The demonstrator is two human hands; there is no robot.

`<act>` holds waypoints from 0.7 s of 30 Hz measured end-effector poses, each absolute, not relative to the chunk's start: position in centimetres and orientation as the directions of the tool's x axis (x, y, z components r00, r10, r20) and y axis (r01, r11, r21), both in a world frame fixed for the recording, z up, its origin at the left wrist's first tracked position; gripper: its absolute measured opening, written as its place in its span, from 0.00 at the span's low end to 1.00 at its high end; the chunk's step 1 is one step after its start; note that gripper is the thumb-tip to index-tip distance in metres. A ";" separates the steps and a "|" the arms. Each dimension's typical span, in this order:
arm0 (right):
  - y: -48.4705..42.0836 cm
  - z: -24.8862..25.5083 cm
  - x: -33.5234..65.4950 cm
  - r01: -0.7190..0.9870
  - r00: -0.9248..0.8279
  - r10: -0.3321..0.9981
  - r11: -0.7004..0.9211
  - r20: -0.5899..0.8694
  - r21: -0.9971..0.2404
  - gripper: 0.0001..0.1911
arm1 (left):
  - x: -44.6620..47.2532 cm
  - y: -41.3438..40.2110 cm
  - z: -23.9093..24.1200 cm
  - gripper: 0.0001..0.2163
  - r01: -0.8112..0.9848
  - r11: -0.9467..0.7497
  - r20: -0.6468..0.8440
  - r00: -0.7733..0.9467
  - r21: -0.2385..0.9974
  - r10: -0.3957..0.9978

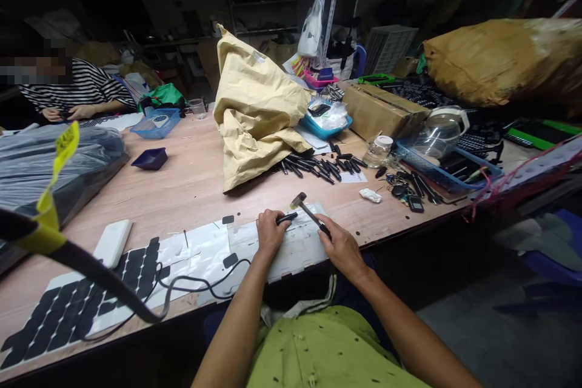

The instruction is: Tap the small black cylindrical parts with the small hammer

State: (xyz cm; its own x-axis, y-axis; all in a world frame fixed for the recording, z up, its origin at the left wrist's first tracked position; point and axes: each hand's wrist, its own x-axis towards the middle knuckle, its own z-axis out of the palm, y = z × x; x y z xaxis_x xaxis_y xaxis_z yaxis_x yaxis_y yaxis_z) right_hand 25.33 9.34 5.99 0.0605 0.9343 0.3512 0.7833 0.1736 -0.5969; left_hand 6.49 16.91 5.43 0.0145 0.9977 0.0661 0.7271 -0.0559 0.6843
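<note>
A small black part is pinched in the left hand on a white sheet at the near edge of the wooden bench; its far end cannot be made out. A small hammer is gripped by the right hand, its head raised just above the part. Similar black parts are scattered beside a crumpled paper bag. The room behind is dark; a co-worker's striped sleeve is seen far left.

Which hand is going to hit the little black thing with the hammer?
Probably the right hand: it grips the small hammer, whose head is raised just above the black piece. The left hand pins that piece down on the white sheet, so it is busy.
</note>
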 end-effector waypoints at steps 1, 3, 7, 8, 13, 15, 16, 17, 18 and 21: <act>9.0 6.0 25.1 0.797 0.034 0.927 0.201 0.375 -0.570 0.22 | 6.6 16.9 5.5 0.05 0.728 -0.051 0.058 0.016 0.684 0.998; 8.4 6.2 24.7 0.825 0.008 0.919 0.217 0.395 -0.522 0.24 | 6.7 16.9 5.7 0.06 0.727 -0.039 0.043 0.014 0.685 0.999; 8.2 6.5 24.3 0.869 0.020 0.913 0.186 0.407 -0.459 0.23 | 6.9 16.8 5.9 0.06 0.725 -0.020 0.026 0.003 0.689 1.000; 8.2 6.6 24.2 0.882 0.025 0.916 0.169 0.400 -0.441 0.23 | 6.9 16.8 5.9 0.06 0.723 -0.019 0.027 0.001 0.691 1.000; 8.3 6.6 24.1 0.947 0.021 0.955 0.075 0.294 -0.312 0.24 | 7.0 16.9 5.8 0.06 0.710 -0.011 0.018 -0.002 0.704 1.000; 8.2 6.6 24.0 0.956 0.020 0.960 0.063 0.279 -0.286 0.24 | 7.0 16.9 5.8 0.06 0.706 -0.009 0.013 0.000 0.708 1.000; 8.1 6.7 24.0 0.956 0.019 0.958 0.066 0.285 -0.285 0.25 | 7.0 17.0 5.8 0.06 0.705 -0.011 0.012 0.004 0.710 1.000; 8.0 6.7 23.9 0.954 0.016 0.955 0.074 0.297 -0.289 0.25 | 7.1 16.9 5.8 0.06 0.703 -0.013 0.011 0.007 0.711 1.000; 8.0 6.8 23.8 0.952 0.010 0.950 0.086 0.312 -0.294 0.25 | 7.1 16.9 5.9 0.07 0.701 -0.014 0.012 0.007 0.713 1.000; 7.8 7.0 23.1 0.948 -0.019 0.946 0.119 0.323 -0.294 0.25 | 7.3 16.7 6.3 0.12 0.686 0.020 -0.002 -0.026 0.728 1.000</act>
